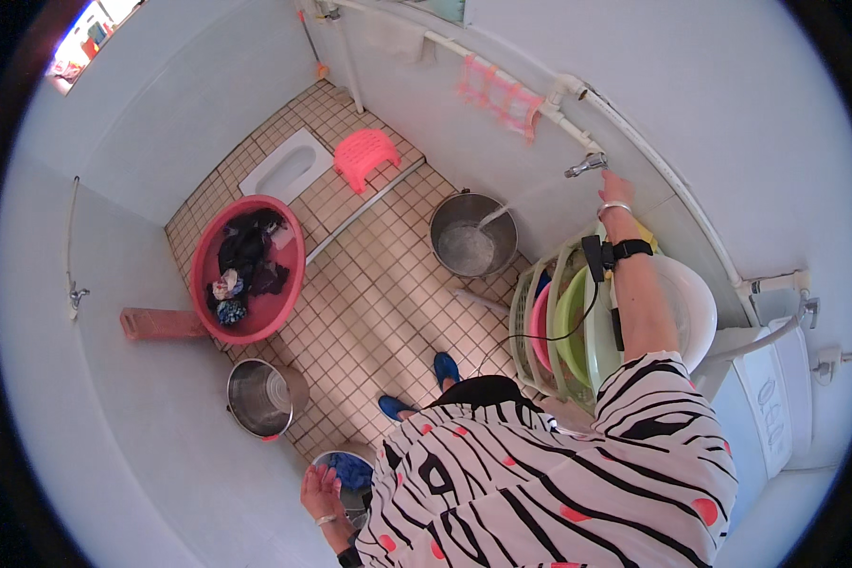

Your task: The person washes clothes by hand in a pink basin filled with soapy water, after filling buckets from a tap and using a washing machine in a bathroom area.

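Observation:
At the wall, my right hand (616, 187) has its fingers on the handle end of a chrome water tap (586, 165). Water (495, 215) streams from the tap into a stainless steel bucket (440, 245) on the tiled floor, and the water inside looks churned. My left hand (321, 490) hangs low at my side, empty, with the fingers loosely bent. It is over the edge of a pail (363, 449) that holds blue cloth (350, 471); my body hides part of this pail.
A red basin (299, 273) with wet dark clothes (245, 245) stands left, beside a washboard (162, 324) and another steel bucket (299, 390). A pink stool (366, 153) is near the squat toilet (287, 167). Right stand a rack of basins (574, 312) and a washing machine (760, 397).

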`<state>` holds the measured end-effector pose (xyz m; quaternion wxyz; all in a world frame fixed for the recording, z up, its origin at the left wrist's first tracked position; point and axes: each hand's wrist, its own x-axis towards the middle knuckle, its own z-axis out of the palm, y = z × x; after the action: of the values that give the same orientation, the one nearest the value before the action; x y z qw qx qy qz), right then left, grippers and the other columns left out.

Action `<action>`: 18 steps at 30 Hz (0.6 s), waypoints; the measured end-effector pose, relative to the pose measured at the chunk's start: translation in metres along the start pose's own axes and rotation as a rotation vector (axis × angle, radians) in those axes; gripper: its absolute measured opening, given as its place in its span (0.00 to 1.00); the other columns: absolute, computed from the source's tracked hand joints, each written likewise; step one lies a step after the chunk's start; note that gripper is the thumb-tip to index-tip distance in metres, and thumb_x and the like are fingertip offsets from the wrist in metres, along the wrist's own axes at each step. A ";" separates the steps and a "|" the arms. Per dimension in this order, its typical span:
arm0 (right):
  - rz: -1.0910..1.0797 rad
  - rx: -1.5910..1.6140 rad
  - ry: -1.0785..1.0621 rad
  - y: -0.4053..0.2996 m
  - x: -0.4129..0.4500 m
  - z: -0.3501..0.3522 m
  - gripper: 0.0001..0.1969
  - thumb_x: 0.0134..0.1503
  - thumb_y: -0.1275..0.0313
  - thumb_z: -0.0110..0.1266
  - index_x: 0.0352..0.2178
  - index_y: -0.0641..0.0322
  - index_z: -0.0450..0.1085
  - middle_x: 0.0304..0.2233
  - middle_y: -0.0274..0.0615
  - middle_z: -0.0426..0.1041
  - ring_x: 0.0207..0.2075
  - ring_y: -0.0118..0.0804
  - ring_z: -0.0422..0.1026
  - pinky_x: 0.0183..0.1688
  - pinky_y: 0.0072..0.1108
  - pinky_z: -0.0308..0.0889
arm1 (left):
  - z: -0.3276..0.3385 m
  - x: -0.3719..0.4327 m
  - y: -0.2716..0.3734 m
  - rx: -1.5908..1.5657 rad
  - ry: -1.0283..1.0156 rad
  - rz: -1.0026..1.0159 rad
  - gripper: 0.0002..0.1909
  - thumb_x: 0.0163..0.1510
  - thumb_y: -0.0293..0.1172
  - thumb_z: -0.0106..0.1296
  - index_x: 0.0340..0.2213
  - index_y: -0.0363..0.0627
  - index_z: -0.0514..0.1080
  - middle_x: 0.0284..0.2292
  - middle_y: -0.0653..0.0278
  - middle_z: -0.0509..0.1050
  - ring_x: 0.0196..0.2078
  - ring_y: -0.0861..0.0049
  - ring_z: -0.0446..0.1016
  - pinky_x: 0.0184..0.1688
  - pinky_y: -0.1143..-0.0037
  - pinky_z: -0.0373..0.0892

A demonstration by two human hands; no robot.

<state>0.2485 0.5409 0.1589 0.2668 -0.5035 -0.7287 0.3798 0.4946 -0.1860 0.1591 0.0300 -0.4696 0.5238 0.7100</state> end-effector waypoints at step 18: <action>-0.102 0.110 0.161 0.007 -0.016 -0.002 0.19 0.36 0.72 0.52 0.34 0.67 0.62 0.31 0.45 0.66 0.32 0.36 0.65 0.36 0.22 0.60 | 0.015 -0.011 -0.014 -0.079 0.020 -0.011 0.16 0.49 0.35 0.43 0.38 0.39 0.62 0.31 0.57 0.70 0.27 0.70 0.71 0.23 0.76 0.66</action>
<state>0.2598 0.5276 0.1545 0.3707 -0.4791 -0.7078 0.3634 0.4987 -0.1635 0.1565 0.0101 -0.4804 0.4932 0.7251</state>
